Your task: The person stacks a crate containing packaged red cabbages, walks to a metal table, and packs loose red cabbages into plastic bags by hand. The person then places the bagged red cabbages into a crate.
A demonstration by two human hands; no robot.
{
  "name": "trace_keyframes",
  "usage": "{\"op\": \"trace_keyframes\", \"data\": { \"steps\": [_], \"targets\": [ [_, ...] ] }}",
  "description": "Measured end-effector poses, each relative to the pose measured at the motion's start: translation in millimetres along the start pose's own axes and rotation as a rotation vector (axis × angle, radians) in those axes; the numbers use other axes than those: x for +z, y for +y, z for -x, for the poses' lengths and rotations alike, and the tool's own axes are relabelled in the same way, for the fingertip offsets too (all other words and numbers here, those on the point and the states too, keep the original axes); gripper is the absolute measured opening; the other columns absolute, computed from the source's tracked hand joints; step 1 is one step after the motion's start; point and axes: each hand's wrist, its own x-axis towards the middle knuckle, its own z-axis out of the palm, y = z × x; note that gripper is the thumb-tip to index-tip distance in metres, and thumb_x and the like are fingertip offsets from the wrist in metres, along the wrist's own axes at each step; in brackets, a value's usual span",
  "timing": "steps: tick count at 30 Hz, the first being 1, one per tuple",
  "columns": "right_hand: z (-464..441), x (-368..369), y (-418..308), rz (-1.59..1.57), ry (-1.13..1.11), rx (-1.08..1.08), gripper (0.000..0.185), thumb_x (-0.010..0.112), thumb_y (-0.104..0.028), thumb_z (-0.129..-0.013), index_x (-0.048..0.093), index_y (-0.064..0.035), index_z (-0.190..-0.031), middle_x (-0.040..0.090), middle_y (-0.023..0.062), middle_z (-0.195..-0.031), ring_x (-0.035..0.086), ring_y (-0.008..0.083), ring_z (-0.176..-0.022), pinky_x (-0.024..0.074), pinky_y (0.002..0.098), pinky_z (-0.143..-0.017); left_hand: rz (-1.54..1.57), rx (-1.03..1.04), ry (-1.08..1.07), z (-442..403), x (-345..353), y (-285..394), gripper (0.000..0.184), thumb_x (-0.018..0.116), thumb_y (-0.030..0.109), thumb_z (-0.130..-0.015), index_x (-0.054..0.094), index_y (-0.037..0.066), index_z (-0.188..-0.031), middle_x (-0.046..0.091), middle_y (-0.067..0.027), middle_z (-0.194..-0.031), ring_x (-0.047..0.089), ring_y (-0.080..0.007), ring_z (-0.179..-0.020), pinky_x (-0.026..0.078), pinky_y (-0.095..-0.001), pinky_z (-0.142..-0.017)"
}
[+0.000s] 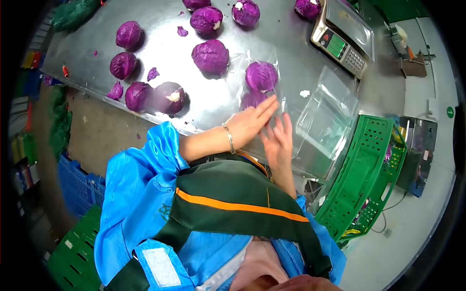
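A round, veined purple cabbage (pixel 261 76) sits in crinkled clear plastic (pixel 237 70) on a shiny metal table (pixel 165 60). Nearby, the right hand (pixel 279 144) is released, fingers loose; whether the straight-fingered left hand (pixel 246 126) pinches anything, I cannot tell.

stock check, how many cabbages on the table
11 cabbages on the table: four left, three far centre, one middle, two by the left hand, one by the scale. More may be hidden.

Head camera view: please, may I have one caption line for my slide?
Left hand and right hand close together by a purple cabbage amid clear plastic on a metal table.
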Motion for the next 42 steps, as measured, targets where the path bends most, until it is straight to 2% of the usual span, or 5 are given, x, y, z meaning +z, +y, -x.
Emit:
{"op": "trace_keyframes", "data": {
  "steps": [7,14,23,27,42],
  "targets": [
    [-77.7,-36.3,31.8,1.668,0.28,-0.642,0.08,0.069,-0.024,-0.078,0.02,-0.0021,-0.137,0.039,0.0187,-0.127,0.048,0.0256,-0.108,0.0427,0.0365,-0.089,-0.017,-0.29,0.463,56.0,31.3,-1.7,0.047,0.053,-0.01,-0.069,0.041,-0.002,-0.113,0.033,-0.0223,-0.132,0.053,-0.0311,-0.09,0.046,-0.0372,-0.076],
    [-99.0,-53.3,39.7,0.792,0.067,-0.071,0.027,0.057,-0.03,-0.088,0.048,-0.0052,-0.081,0.053,0.0023,-0.06,0.05,0.0095,-0.045,0.0418,0.0244,-0.038,-0.036,-0.652,0.514,44.1,77.6,-42.3,0.045,0.053,0.015,-0.085,0.032,0.009,-0.124,0.054,-0.0241,-0.096,0.055,-0.0397,-0.067,0.046,-0.0424,-0.062],
    [-82.7,9.9,-126.0,0.175,0.121,-0.092,0.031,0.051,-0.034,-0.091,0.048,-0.0114,-0.07,0.039,-0.0039,-0.049,0.031,0.0061,-0.035,0.0234,0.0219,-0.031,-0.124,0.069,0.669,-100.8,-78.0,-12.2,0.022,0.048,0.02,-0.088,0.061,0.005,-0.098,0.063,-0.0183,-0.075,0.062,-0.0338,-0.067,0.049,-0.0405,-0.061],
    [-41.2,17.2,-182.2,0.38,0.147,-0.336,0.034,0.051,-0.031,-0.092,0.046,-0.0123,-0.064,0.034,-0.005,-0.043,0.027,0.0049,-0.032,0.0177,0.0199,-0.03,0.23,-0.202,0.188,-108.2,-123.0,44.0,0.025,0.052,0.02,-0.087,0.063,0.004,-0.102,0.064,-0.013,-0.068,0.06,-0.0152,-0.049,0.048,-0.0302,-0.052],
    [-2.9,-32.7,-83.0,0.692,0.498,-0.161,0.019,0.066,-0.022,-0.082,0.052,-0.0089,-0.079,0.043,-0.0041,-0.049,0.035,0.0021,-0.035,0.0216,0.0178,-0.029,-0.055,-0.273,-0.01,-59.2,14.2,-69.6,0.024,0.049,0.022,-0.087,0.065,0.006,-0.097,0.063,-0.0199,-0.079,0.062,-0.0361,-0.074,0.049,-0.0401,-0.07]
  ]
}}
